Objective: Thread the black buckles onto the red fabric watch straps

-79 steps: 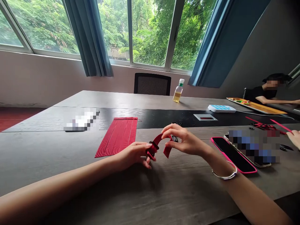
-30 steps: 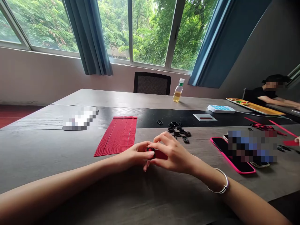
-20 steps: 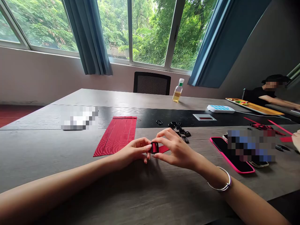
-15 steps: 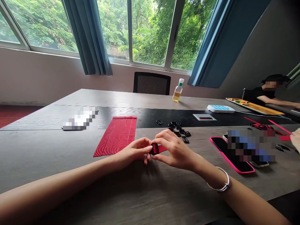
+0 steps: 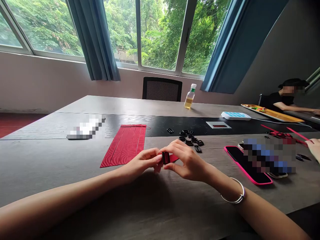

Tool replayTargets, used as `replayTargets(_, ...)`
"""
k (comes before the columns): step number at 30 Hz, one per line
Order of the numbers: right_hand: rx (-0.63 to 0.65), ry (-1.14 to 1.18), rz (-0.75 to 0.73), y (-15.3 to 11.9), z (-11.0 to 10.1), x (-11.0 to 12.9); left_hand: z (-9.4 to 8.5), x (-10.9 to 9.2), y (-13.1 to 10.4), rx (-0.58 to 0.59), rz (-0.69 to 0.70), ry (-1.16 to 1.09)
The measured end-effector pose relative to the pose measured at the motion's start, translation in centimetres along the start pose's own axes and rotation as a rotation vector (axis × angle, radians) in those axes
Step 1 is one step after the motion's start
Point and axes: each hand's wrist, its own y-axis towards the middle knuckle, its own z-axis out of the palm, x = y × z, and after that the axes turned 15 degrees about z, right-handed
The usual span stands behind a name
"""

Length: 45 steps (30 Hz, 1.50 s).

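Between my two hands is a black slide buckle [image 5: 163, 158] with a red webbing strap [image 5: 173, 158] threaded through it. My left hand [image 5: 145, 161] is closed, thumb and fingers pinching the buckle's left side. My right hand [image 5: 189, 162] grips the buckle's right side between thumb and fingertips, and part of the strap runs behind its fingers. The far ends of the strap are hidden. Just beyond my left hand lies a flat red piece of fabric with lengthwise lines [image 5: 125, 145]. Several loose black buckles [image 5: 189, 142] are scattered beyond my right hand.
A pink-edged phone [image 5: 246, 166] lies right of my right forearm, beside blurred items. Farther off are a white power strip [image 5: 236, 116], a small frame-like plate [image 5: 218, 125], a bottle [image 5: 189, 97] and a tray [image 5: 280, 116]. Another person's hand [image 5: 314, 148] holds red strap at the right edge.
The buckle has turned slightly between my fingers, and my right fingers have shifted a little left over it. At the right edge, the other person's hand has moved slightly left.
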Motion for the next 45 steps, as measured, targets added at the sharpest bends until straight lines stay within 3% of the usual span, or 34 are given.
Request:
replayTargets(7, -0.126, -0.218, 0.068, 0.5, -3.6, -4.3, -0.4, 0.2, 0.5, -0.099, 0.030, -0.071)
replayTargets(12, -0.162, -0.381, 0.147, 0.3, -6.2, -7.6, -0.2, 0.2, 0.8, -0.106, 0.015, -0.072)
replayTargets(22, -0.267, -0.514, 0.195, -0.3, -7.8, -10.5, 0.0, 0.0, 0.9, -0.073, -0.005, -0.004)
replayTargets(24, -0.307, -0.499, 0.265, -0.7, -8.6, -11.2, 0.0, -0.3, 0.6, -0.047, 0.005, 0.030)
replayTargets(29, -0.502, -0.406, 0.602, -2.0, -11.3, -13.1, 0.7, -1.2, -0.4, 0.118, -0.030, 0.103)
replayTargets(31, -0.433, -0.319, 0.678, -2.1, -11.4, -13.0, 1.1, -1.4, -0.6, 0.130, 0.015, 0.131)
replayTargets(33, -0.272, -0.187, 0.743, -1.7, -10.4, -12.4, 1.4, -1.7, -0.7, 0.101, 0.084, 0.159)
replayTargets(39, 0.153, 0.012, 0.754, -0.1, -5.3, -9.7, 1.3, -4.6, -0.6, -0.051, 0.143, 0.087)
replayTargets(42, 0.248, 0.065, 0.732, 0.1, -3.6, -9.0, 1.1, -7.1, -0.6, -0.126, 0.246, 0.027)
replayTargets(45, 0.247, 0.071, 0.705, 0.2, -2.4, -9.0, 1.0, -9.0, -0.8, -0.200, 0.322, 0.044)
